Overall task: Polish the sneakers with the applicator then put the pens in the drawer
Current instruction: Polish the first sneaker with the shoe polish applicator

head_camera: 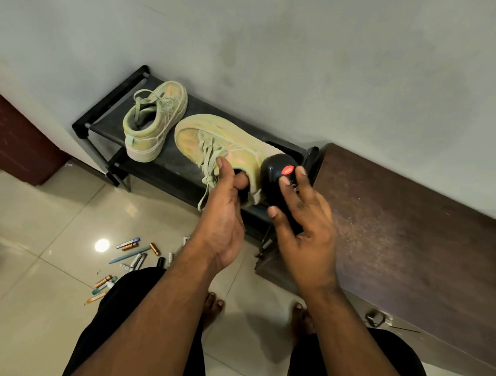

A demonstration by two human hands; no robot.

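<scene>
Green sneaker (214,146) steadied by left hand (223,215); right hand (306,232), at three o'clock, clamps black applicator (278,175) — polishing its heel.

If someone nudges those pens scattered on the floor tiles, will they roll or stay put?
Likely to roll: the scattered pens look round-barrelled and lie on glossy beige floor tiles that mirror a lamp, so friction seems low. Probably light and stiff; the thin barrels lie straight. The short gold-coloured caps lie loose beside them and may skitter off on their own.
</scene>
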